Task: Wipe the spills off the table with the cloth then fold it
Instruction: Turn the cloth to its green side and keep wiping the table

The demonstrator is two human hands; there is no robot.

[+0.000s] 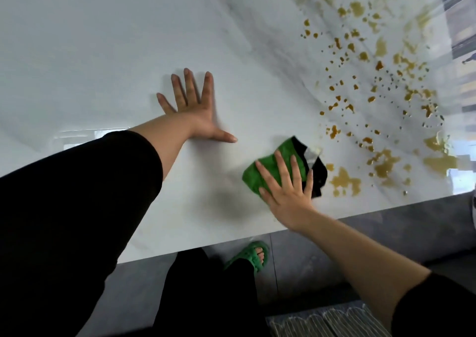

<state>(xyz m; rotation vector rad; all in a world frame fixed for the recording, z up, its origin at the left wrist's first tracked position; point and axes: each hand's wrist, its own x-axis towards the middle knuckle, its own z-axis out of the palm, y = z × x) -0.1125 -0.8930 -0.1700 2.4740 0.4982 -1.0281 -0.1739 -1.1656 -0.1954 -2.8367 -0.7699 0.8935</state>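
Green cloth (273,166) under flat right hand (286,195).

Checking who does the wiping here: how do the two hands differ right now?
The left hand lies flat on bare table, fingers spread wide; the right hand presses down on the green cloth. The left hand sits away from the yellow spills; the right hand is close beside them. Both are palm-down on the tabletop, and neither grips anything.
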